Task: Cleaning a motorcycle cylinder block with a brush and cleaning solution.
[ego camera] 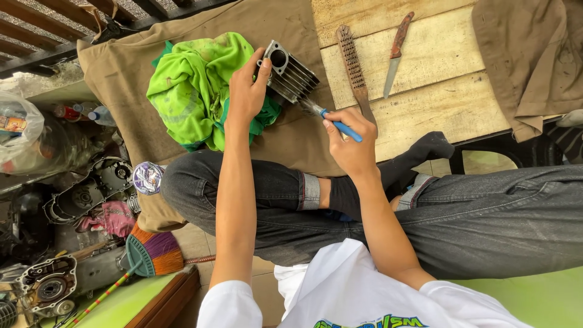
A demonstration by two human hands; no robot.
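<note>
Head view: the grey finned metal engine cylinder (290,74) lay on the tan cloth (127,67), beyond both hands, its long axis running left-far to right-near. The left hand (246,91) was closed on its left end; the right hand (349,143), just right-near, gripped a blue-handled brush (331,120) touching the dull, grimy fins.

On the wooden desk (437,91) ahead of you lay a wire brush (354,67) and, just beside it, a knife (396,53) with a rusty red handle. A brown cloth (528,54) covered the far right corner. To your left stood engine casings (85,194) and a broom (152,252) with purple-and-orange bristles.
</note>
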